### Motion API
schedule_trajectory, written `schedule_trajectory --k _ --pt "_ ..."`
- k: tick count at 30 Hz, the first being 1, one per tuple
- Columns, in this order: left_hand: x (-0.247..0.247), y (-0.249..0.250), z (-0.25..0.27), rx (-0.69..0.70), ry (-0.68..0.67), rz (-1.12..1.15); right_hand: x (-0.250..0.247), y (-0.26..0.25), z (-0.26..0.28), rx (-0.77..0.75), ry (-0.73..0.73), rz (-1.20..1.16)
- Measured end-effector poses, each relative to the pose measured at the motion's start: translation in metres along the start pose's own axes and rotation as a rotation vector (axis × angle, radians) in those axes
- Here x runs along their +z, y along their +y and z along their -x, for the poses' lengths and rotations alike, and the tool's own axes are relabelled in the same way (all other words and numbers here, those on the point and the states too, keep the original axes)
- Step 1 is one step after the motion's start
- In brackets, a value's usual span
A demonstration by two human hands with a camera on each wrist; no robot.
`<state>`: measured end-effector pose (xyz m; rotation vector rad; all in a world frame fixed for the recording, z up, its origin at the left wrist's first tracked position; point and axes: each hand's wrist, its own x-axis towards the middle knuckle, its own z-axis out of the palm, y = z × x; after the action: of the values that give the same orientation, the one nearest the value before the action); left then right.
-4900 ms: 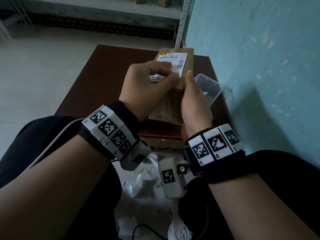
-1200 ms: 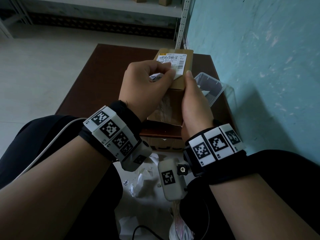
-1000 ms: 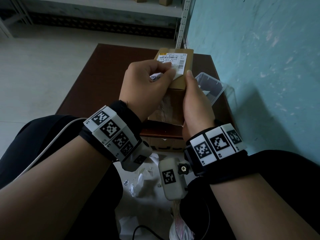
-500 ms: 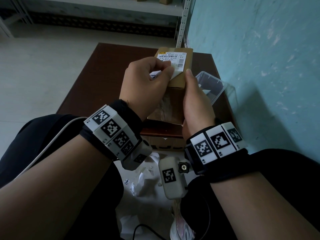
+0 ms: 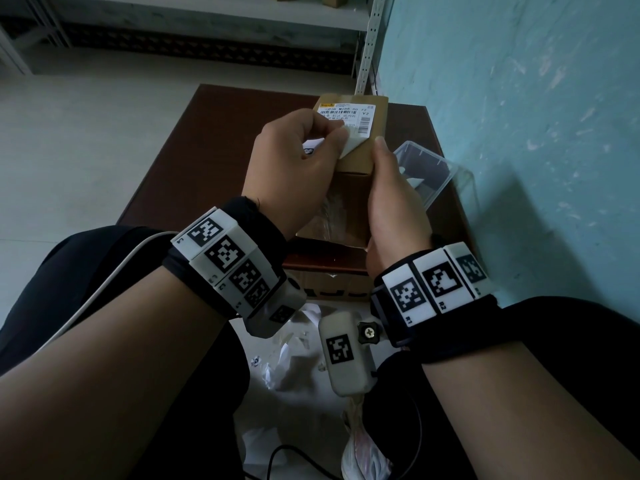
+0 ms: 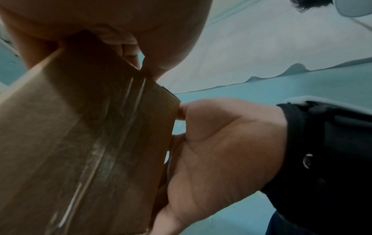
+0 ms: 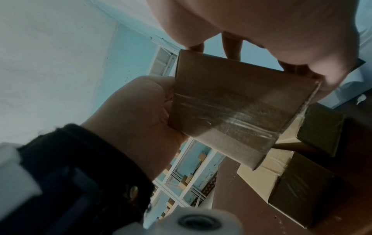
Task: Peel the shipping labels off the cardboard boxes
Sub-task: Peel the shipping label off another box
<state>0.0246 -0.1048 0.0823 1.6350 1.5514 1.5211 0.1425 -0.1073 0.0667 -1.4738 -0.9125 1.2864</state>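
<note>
I hold a small cardboard box (image 5: 356, 161) up over the brown table (image 5: 207, 161). A white shipping label (image 5: 353, 116) with barcodes covers its top face. My left hand (image 5: 337, 133) pinches the label's near corner, which curls up off the cardboard and shows its blank underside. My right hand (image 5: 384, 168) grips the box's right side, thumb along the top edge. In the left wrist view the box's taped underside (image 6: 80, 143) fills the frame, beside my right palm (image 6: 221, 143). The right wrist view shows the same box (image 7: 231, 108) clamped between both hands.
A clear plastic container (image 5: 426, 171) sits on the table just right of the box, against the teal wall (image 5: 519, 133). More taped cardboard boxes (image 7: 302, 182) lie on the table below. White label scraps (image 5: 287, 368) lie on the floor between my knees. Metal shelving (image 5: 207, 15) stands behind.
The label's near corner has come further off the box, with more of its white underside showing. Both hands and the box stay almost in place.
</note>
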Motion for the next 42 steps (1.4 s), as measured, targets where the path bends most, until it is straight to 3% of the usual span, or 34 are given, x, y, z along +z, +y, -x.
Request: schedule_trajectory --k 17,33,42 --pt "-0.0030 -0.0040 -0.0036 0.028 -0.022 -0.045 -0.0013 -0.0070 0.0055 -0.006 0.021 0.109" --pt "-0.0029 0.0007 0.0015 0.021 -0.012 -0.020 0.0003 -0.0090 0.0087 0.026 0.001 0.045" --pt "-0.0039 0.0050 0.0025 0.125 -0.188 -0.049 -0.0016 -0.0037 0.0019 0.050 0.061 -0.119"
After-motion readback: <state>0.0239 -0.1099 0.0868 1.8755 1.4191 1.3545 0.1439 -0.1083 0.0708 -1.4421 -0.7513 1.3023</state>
